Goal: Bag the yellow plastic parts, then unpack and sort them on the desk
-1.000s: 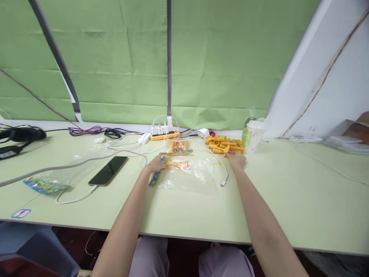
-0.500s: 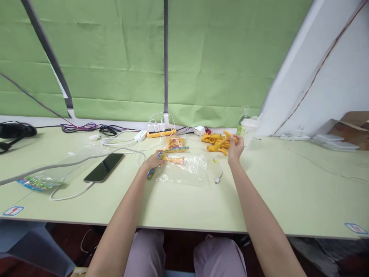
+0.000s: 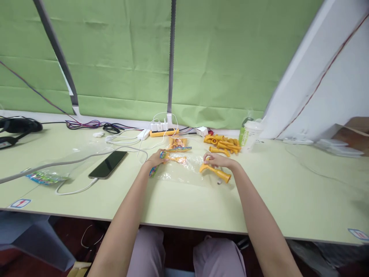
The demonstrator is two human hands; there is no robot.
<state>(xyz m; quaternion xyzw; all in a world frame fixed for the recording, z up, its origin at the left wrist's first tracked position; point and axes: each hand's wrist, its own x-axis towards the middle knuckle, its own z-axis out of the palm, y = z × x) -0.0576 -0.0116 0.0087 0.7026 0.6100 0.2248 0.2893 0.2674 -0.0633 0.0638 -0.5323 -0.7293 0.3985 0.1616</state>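
Observation:
My left hand [image 3: 155, 158] rests on the desk, fingers closed on the coloured top edge of a clear plastic bag [image 3: 178, 171] that lies flat and has an orange toy piece [image 3: 176, 158] inside. My right hand [image 3: 217, 161] holds a yellow-orange plastic toy piece [image 3: 215, 172] just above the bag's right edge. Behind it lies a pile of the same yellow pieces [image 3: 223, 143]. A filled packet of them [image 3: 177, 144] sits beyond the bag.
A black phone [image 3: 108, 164] on a white cable lies to the left, with a stack of empty clear bags [image 3: 47, 176] beyond it. A power strip [image 3: 163, 132], tangled cables and a cup [image 3: 250, 134] line the back edge. A headset [image 3: 15, 127] sits far left.
My right hand took a yellow piece from the pile and carried it left and down to the bag's right edge. My left hand stayed on the bag.

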